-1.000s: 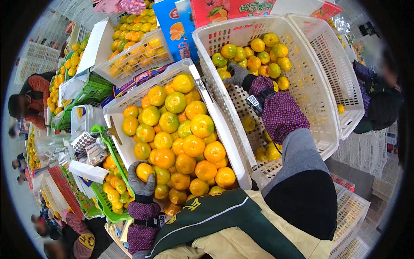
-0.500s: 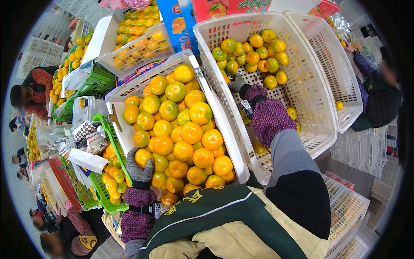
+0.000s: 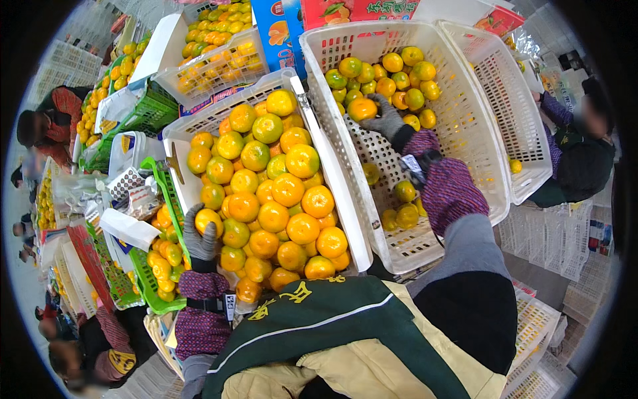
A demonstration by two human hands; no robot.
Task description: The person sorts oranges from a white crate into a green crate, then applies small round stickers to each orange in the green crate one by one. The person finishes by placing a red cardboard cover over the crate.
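Observation:
My left hand (image 3: 201,238), in a grey glove, grips an orange mandarin (image 3: 209,221) at the left edge of a white crate (image 3: 359,243) heaped with orange and yellow-green mandarins (image 3: 272,216). Inside the perforated white basket (image 3: 475,139) to its right, my right hand (image 3: 381,120), gloved too, has its fingers round another orange mandarin (image 3: 363,108). Smaller mandarins (image 3: 425,70) cluster at that basket's far end, and several more (image 3: 405,213) lie low near its left wall. Purple patterned sleeves cover both my forearms.
Another perforated basket (image 3: 531,133) stands at the right, beside a co-worker (image 3: 578,159). Green crates (image 3: 136,128) with fruit, a white crate (image 3: 212,66) and packing bags line the left, where more people (image 3: 50,123) are. Blue and red cartons (image 3: 359,10) lie at the back.
My right hand has shifted within the perforated basket, and an orange mandarin now shows in its fingers. My left hand stays on its mandarin. The view has shifted slightly.

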